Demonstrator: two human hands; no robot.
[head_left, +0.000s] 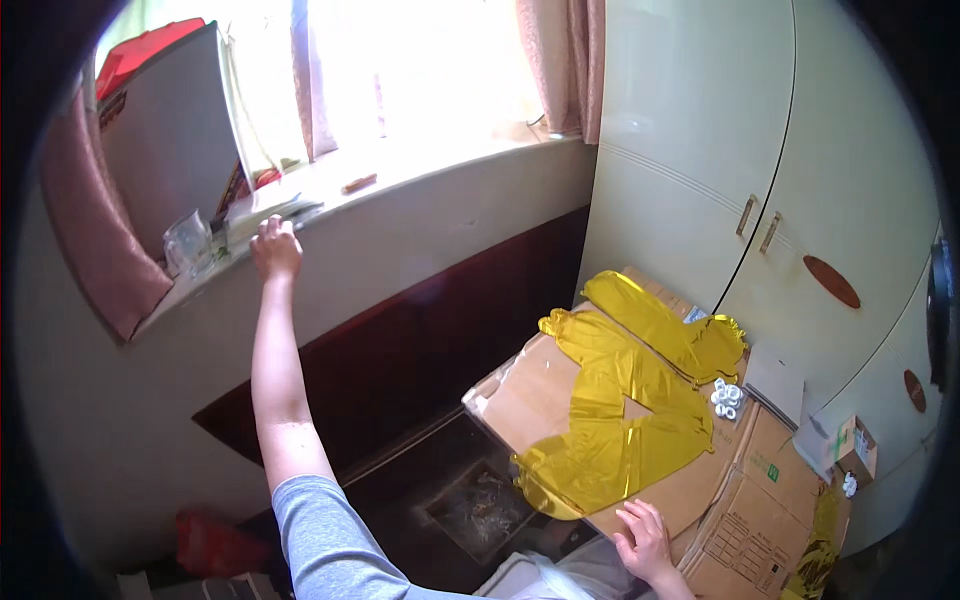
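Note:
My left arm stretches up to the windowsill [420, 185]. Curled fingers of my left hand [277, 250] meet a small dark, thin object [300, 211] at the sill's edge; what they grip is mostly hidden. A clear glass mug [190, 245] stands just left of that hand. Low on the right, my right hand [645, 540] is open with its fingers bent, by the edge of the cardboard [535, 385]. Beyond it lies a flat, shiny gold foil balloon [640, 455], apparently uninflated. A second gold foil piece [660, 325] lies farther back.
Several small white rolls [726, 398] sit beside the foil, near a grey flat box [775, 382]. A small open carton [855, 450] stands at the right. Tall white cabinets [690, 130] border the cardboard. A reddish-brown object [359, 184] lies on the sill; a red bag [215, 545] is low left.

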